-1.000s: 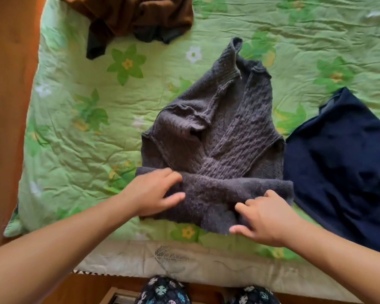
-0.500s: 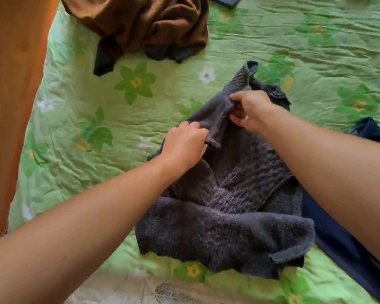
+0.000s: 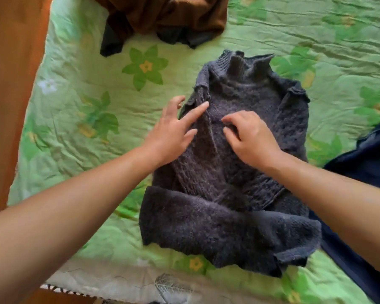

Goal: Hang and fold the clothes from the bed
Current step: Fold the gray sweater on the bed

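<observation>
Green flowered bedding covers the bed (image 3: 75, 139), and the grey knit sweater (image 3: 239, 205) lies at its middle, reaching toward the near edge, its bottom hem folded up into a thick band and its collar pointing to the far edge. The left hand (image 3: 169, 139) rests on the sweater's left side with fingers (image 3: 195, 111) straight and spread. The right hand (image 3: 252, 139) sits on the chest, fingers curled down onto the knit; whether they pinch it I cannot tell. A brown garment (image 3: 173, 16) lies heaped at the far edge, and a navy garment (image 3: 364, 167) at the right edge.
</observation>
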A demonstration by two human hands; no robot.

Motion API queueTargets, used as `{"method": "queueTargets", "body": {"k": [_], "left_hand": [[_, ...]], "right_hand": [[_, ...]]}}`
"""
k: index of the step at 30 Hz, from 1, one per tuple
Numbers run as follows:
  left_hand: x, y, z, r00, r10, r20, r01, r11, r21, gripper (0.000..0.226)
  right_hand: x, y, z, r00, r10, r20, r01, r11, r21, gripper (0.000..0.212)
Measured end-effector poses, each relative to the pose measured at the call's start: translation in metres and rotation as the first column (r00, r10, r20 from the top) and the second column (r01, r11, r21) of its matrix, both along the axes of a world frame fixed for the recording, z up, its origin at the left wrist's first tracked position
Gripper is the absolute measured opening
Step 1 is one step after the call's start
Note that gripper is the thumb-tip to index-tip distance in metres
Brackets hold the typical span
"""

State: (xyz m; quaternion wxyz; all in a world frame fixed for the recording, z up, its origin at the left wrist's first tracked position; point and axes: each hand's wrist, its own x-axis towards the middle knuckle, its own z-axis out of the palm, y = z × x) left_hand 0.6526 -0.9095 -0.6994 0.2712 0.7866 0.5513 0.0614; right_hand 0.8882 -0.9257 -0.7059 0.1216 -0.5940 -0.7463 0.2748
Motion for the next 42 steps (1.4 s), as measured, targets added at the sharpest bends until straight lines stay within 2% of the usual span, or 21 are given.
{"method": "queueTargets", "body": {"k": [1, 3, 4, 6, 7, 9, 11, 12, 14, 16, 20, 24, 28, 31, 35, 38, 42], "left_hand": [[0.004, 0.0, -0.003, 0.994, -0.083, -0.072, 0.084, 0.996, 0.011, 0.077], [0.012, 0.007, -0.008, 0.961, -0.14, -0.238, 0.14, 0.99, -0.019, 0.083], [0.014, 0.011, -0.011, 0.942, -0.132, -0.309, 0.126, 0.991, -0.039, 0.081], [0.015, 0.015, -0.012, 0.915, -0.065, -0.398, 0.038, 0.996, -0.076, 0.081], [0.015, 0.013, -0.01, 0.915, -0.032, -0.401, 0.012, 0.999, -0.052, 0.081], [0.019, -0.006, 0.001, 0.962, -0.066, -0.265, 0.094, 0.991, 0.096, 0.07], [0.018, -0.045, 0.009, 0.965, -0.249, -0.085, 0.261, 0.949, 0.178, 0.051], [0.016, -0.07, 0.01, 0.938, -0.341, -0.054, 0.346, 0.93, 0.128, 0.047], [0.008, -0.122, 0.014, 0.894, -0.434, -0.108, 0.43, 0.901, -0.06, 0.055], [-0.003, -0.161, 0.012, 0.867, -0.454, -0.205, 0.431, 0.89, -0.147, 0.061], [-0.015, -0.203, 0.016, 0.854, -0.46, -0.243, 0.447, 0.888, -0.109, 0.044], [-0.022, -0.234, 0.021, 0.819, -0.514, -0.255, 0.497, 0.857, -0.135, 0.032], [-0.018, -0.232, 0.025, 0.813, -0.525, -0.254, 0.518, 0.85, -0.098, 0.025], [-0.016, -0.229, 0.028, 0.823, -0.513, -0.243, 0.5, 0.858, -0.12, 0.038], [-0.017, -0.22, 0.024, 0.809, -0.543, -0.225, 0.499, 0.837, -0.225, 0.033], [-0.019, -0.219, 0.022, 0.774, -0.602, -0.196, 0.561, 0.796, -0.226, 0.034], [-0.02, -0.217, 0.025, 0.77, -0.612, -0.181, 0.582, 0.79, -0.191, 0.031]], "right_hand": [[0.014, -0.021, -0.01, 0.993, 0.067, 0.101, -0.073, 0.996, 0.06, 0.033], [0.04, -0.053, -0.021, 0.941, 0.139, 0.308, -0.171, 0.982, 0.08, 0.042], [0.051, -0.066, -0.023, 0.912, 0.149, 0.383, -0.187, 0.98, 0.063, 0.047], [0.061, -0.086, -0.016, 0.895, 0.134, 0.425, -0.174, 0.983, 0.057, 0.053], [0.061, -0.096, -0.009, 0.91, 0.124, 0.395, -0.164, 0.984, 0.07, 0.054], [0.055, -0.119, 0.005, 0.949, 0.129, 0.287, -0.159, 0.984, 0.081, 0.053], [0.047, -0.152, 0.019, 0.94, 0.213, 0.265, -0.217, 0.976, -0.012, 0.058], [0.044, -0.17, 0.024, 0.92, 0.255, 0.297, -0.239, 0.967, -0.088, 0.062], [0.041, -0.2, 0.03, 0.887, 0.291, 0.358, -0.226, 0.951, -0.212, 0.065], [0.039, -0.222, 0.032, 0.881, 0.268, 0.389, -0.202, 0.958, -0.202, 0.051], [0.035, -0.258, 0.032, 0.891, 0.292, 0.348, -0.302, 0.953, -0.025, 0.024], [0.034, -0.274, 0.033, 0.881, 0.338, 0.332, -0.369, 0.929, 0.035, 0.011], [0.031, -0.273, 0.039, 0.864, 0.382, 0.328, -0.408, 0.913, 0.01, 0.014], [0.034, -0.273, 0.041, 0.846, 0.41, 0.341, -0.386, 0.912, -0.139, 0.024], [0.042, -0.265, 0.046, 0.842, 0.423, 0.335, -0.285, 0.875, -0.391, 0.048], [0.044, -0.263, 0.049, 0.828, 0.449, 0.337, -0.298, 0.859, -0.416, 0.049], [0.046, -0.259, 0.041, 0.796, 0.466, 0.386, -0.284, 0.851, -0.441, 0.047]]}}
